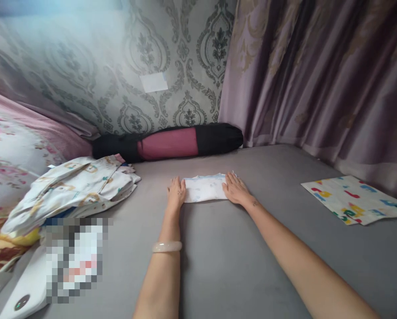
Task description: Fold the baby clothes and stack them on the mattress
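A small white folded cloth [205, 189] with faint pale prints and a light blue edge lies flat on the grey bed sheet [218, 248]. At its left end rests my left hand [176, 191], fingers stretched forward and the thumb against the cloth's side. My right hand [235, 188] lies over the right end, palm down with its fingers extended. Both hands press down rather than grip. A pale bangle [167, 247] circles my left forearm.
Printed clothes [85, 179] are heaped at the left, above a white object [27, 283] beside a pixelated patch. A folded colourful printed cloth [354, 199] lies at the right. Along the patterned wall rests a long black and pink roll [168, 144]; purple curtains [285, 79] hang at the right.
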Available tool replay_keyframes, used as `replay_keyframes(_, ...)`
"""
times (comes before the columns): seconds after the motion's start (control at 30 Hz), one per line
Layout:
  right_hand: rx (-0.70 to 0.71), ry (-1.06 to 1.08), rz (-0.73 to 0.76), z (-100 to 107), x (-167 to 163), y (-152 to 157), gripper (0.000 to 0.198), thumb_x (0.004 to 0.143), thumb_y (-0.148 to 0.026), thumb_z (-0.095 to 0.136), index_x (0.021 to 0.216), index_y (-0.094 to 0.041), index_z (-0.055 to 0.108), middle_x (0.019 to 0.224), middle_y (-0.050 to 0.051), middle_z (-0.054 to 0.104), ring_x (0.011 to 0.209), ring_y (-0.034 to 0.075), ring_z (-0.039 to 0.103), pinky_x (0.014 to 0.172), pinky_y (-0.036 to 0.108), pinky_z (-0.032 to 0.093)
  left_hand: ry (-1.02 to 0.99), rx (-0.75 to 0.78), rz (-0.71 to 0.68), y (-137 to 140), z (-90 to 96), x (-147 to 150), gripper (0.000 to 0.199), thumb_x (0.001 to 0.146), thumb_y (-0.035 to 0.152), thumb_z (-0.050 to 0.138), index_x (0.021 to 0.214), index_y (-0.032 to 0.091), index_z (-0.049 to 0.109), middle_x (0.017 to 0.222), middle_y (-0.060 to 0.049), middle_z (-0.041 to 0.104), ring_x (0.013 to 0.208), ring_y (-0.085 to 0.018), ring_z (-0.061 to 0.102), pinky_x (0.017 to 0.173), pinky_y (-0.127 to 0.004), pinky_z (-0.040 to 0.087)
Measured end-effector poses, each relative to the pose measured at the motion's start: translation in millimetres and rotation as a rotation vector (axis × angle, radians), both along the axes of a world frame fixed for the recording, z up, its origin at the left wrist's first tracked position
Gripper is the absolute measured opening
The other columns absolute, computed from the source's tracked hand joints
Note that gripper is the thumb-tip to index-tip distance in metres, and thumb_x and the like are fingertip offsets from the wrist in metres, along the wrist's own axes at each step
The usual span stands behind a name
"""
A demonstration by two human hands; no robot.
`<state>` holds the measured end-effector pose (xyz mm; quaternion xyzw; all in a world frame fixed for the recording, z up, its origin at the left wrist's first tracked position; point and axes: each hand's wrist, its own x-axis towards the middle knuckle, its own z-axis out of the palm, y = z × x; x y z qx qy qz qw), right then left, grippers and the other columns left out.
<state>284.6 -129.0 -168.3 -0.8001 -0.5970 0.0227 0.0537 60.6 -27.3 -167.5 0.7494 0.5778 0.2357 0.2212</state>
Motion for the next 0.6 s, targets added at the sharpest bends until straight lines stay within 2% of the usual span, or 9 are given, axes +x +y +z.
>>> replay_keyframes(0.1,-0.025,0.016,-0.026,10,-9,5,0.063,0.094,-0.037,0.017,0.144,-0.001,0.03,0.153,0.016,0.023,0.141,0.027,0.017,0.114,0.044,0.011,-0.066,0.016,0.023,2,1.2,-4,0.048,0.095,0.034,0.027,0.135,0.01,0.042,0.146,-0.017,0.038,0.14,-0.03,0.023,0.111,-0.053,0.019)
replay_keyframes(0.23,0.02,0.084,0.003,17,-26,13,0.061,0.096,-0.037,0.013,0.147,-0.006,0.026,0.154,0.011,0.02,0.142,0.023,0.014,0.115,0.042,0.01,-0.176,0.021,0.053,4,1.9,-6,0.045,0.095,0.031,0.032,0.133,0.01,0.045,0.144,-0.018,0.041,0.14,-0.028,0.025,0.112,-0.048,0.02)
replay_keyframes(0.4,0.01,0.094,0.011,9,-33,16,0.059,0.097,-0.037,0.011,0.147,-0.01,0.028,0.153,0.008,0.025,0.142,0.022,0.016,0.115,0.043,0.009,-0.28,0.026,0.075,5,1.2,-6,0.041,0.093,0.028,0.037,0.128,0.011,0.05,0.14,-0.018,0.046,0.139,-0.026,0.029,0.112,-0.041,0.022)
replay_keyframes(0.6,0.011,0.07,0.015,4,-29,17,0.059,0.097,-0.038,0.011,0.147,-0.011,0.028,0.153,0.008,0.025,0.142,0.021,0.016,0.115,0.043,0.009,-0.207,0.041,0.078,8,0.5,-7,0.044,0.095,0.03,0.033,0.13,0.008,0.047,0.14,-0.02,0.046,0.139,-0.027,0.029,0.112,-0.042,0.023)
